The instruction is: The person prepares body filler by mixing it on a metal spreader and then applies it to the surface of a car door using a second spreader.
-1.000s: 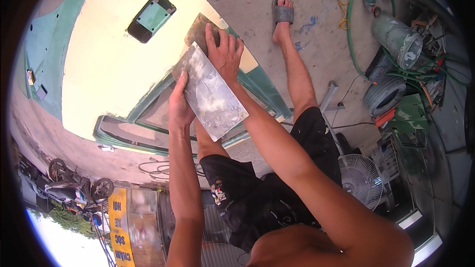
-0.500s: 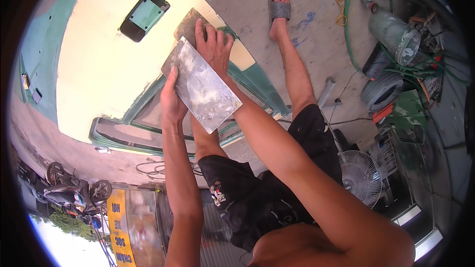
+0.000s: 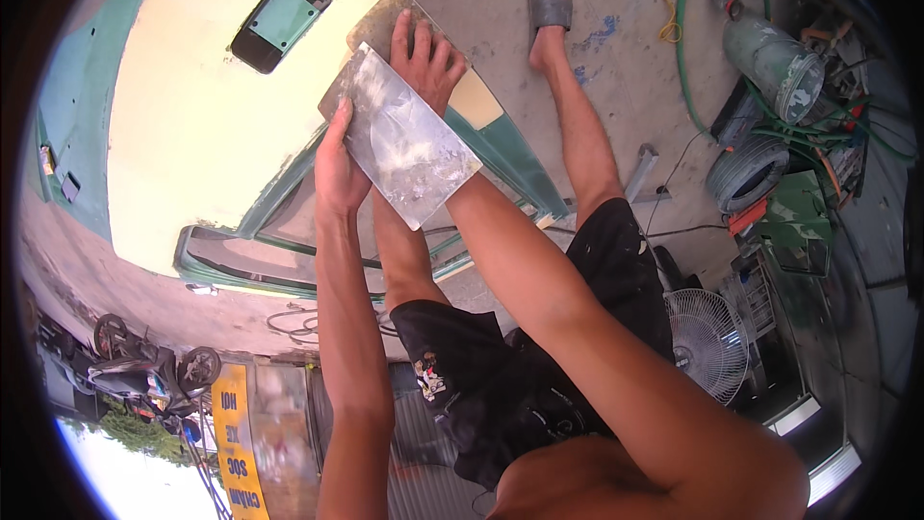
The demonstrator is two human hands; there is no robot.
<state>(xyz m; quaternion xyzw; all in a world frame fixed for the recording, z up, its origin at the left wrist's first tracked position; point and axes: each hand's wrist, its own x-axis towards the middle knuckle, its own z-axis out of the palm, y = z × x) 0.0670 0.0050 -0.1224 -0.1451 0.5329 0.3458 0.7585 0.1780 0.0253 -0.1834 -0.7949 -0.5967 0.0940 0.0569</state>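
Above the door panel [image 3: 202,125], the left hand [image 3: 339,169] is clamped on a smeared metal sheet [image 3: 409,146], likely stiff, light and slick-faced, so best held by its edge. The right hand's [image 3: 424,60] fingers lie spread on a thin spreader [image 3: 373,25] against the door panel; its thumb is hidden, so I can't tell its grip.

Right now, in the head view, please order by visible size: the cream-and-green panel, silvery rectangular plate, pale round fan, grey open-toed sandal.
1. Panel
2. Plate
3. Fan
4. Sandal
Nearness enlarges the plate; its true rank is unsure.
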